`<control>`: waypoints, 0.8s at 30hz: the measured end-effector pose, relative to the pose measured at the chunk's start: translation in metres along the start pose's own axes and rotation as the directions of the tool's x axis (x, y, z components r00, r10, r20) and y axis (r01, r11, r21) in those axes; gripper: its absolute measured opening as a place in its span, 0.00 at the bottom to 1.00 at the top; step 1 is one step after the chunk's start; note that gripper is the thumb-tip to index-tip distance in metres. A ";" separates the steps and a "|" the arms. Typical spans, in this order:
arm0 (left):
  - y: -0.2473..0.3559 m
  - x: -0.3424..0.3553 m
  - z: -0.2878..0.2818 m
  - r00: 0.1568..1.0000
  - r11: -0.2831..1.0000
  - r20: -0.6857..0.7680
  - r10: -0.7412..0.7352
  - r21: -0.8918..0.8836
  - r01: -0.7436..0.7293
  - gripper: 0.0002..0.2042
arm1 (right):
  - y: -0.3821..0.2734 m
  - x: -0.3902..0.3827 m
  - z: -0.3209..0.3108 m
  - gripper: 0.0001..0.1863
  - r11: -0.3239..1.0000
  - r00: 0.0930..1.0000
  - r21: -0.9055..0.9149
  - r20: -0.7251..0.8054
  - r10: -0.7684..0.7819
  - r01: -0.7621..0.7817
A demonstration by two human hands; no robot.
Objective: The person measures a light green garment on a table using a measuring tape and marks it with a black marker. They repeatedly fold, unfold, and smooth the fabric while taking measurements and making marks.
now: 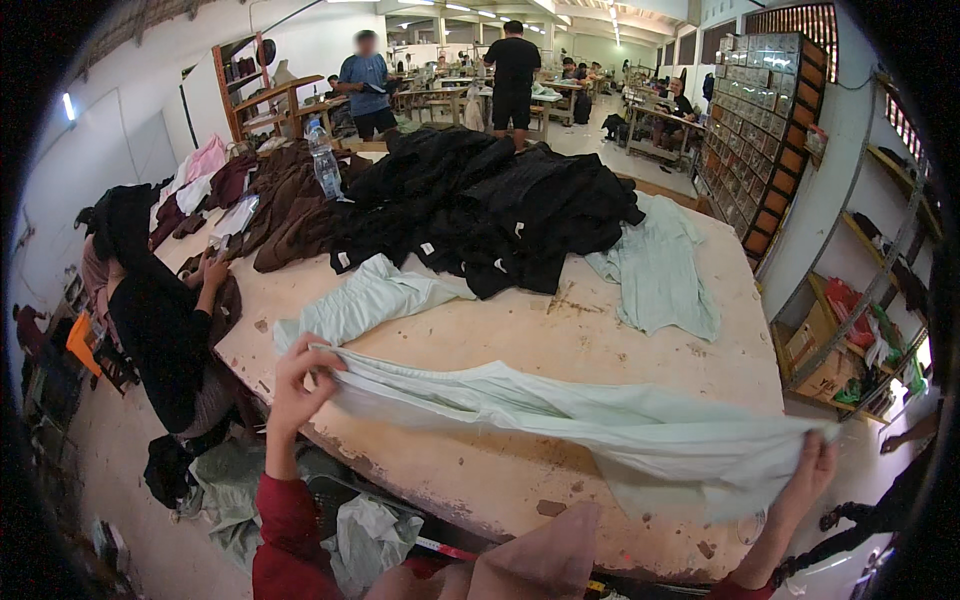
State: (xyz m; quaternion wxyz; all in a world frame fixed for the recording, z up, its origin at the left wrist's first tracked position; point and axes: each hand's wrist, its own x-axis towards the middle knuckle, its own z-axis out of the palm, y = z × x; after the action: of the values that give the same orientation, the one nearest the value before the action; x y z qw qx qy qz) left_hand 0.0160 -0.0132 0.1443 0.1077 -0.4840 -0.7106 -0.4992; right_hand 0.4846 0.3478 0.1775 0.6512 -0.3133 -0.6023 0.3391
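A pale mint-green garment (pixel 560 400) is stretched out above the near part of the worktable, its lower right part hanging loose and a little blurred. My left hand (pixel 303 378) pinches its left end. At its right end, my right hand (pixel 812 468) grips the cloth with fingers closed. Just beyond my left hand lies another folded pale green piece (pixel 370 300) on the table. A third pale green piece (pixel 660 270) rests flat on the far right side. What kind of garment I hold cannot be told from its shape.
The worktable (pixel 720 370) has a worn, chipped edge. Black garments (pixel 480 200) are heaped at its far side, with brown ones (pixel 285 205) and a plastic bottle (pixel 324 160) to their left. A seated person (pixel 160 320) is at the left edge. Shelving (pixel 850 330) stands at right.
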 end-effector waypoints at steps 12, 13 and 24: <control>-0.048 0.047 0.086 0.882 0.939 0.470 -0.039 0.319 -0.129 0.13 | 0.109 0.064 0.074 0.24 0.852 0.825 -0.464 0.561 0.071 0.243; -0.041 0.034 0.095 0.861 0.958 0.504 -0.075 0.277 -0.079 0.13 | 0.110 0.043 0.084 0.26 0.815 0.771 -0.508 0.624 0.125 0.279; -0.041 0.010 0.167 0.691 0.839 0.628 -0.358 0.541 -0.056 0.28 | 0.176 -0.013 0.081 0.29 0.809 0.451 -0.494 0.829 0.329 0.318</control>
State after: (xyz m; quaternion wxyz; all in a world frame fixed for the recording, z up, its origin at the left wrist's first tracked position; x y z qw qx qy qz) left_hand 0.0337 0.1275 0.0458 -0.0897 -0.5268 -0.8423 -0.0706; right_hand 0.3918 0.4377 0.0329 0.1034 -0.2745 -0.9229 0.2494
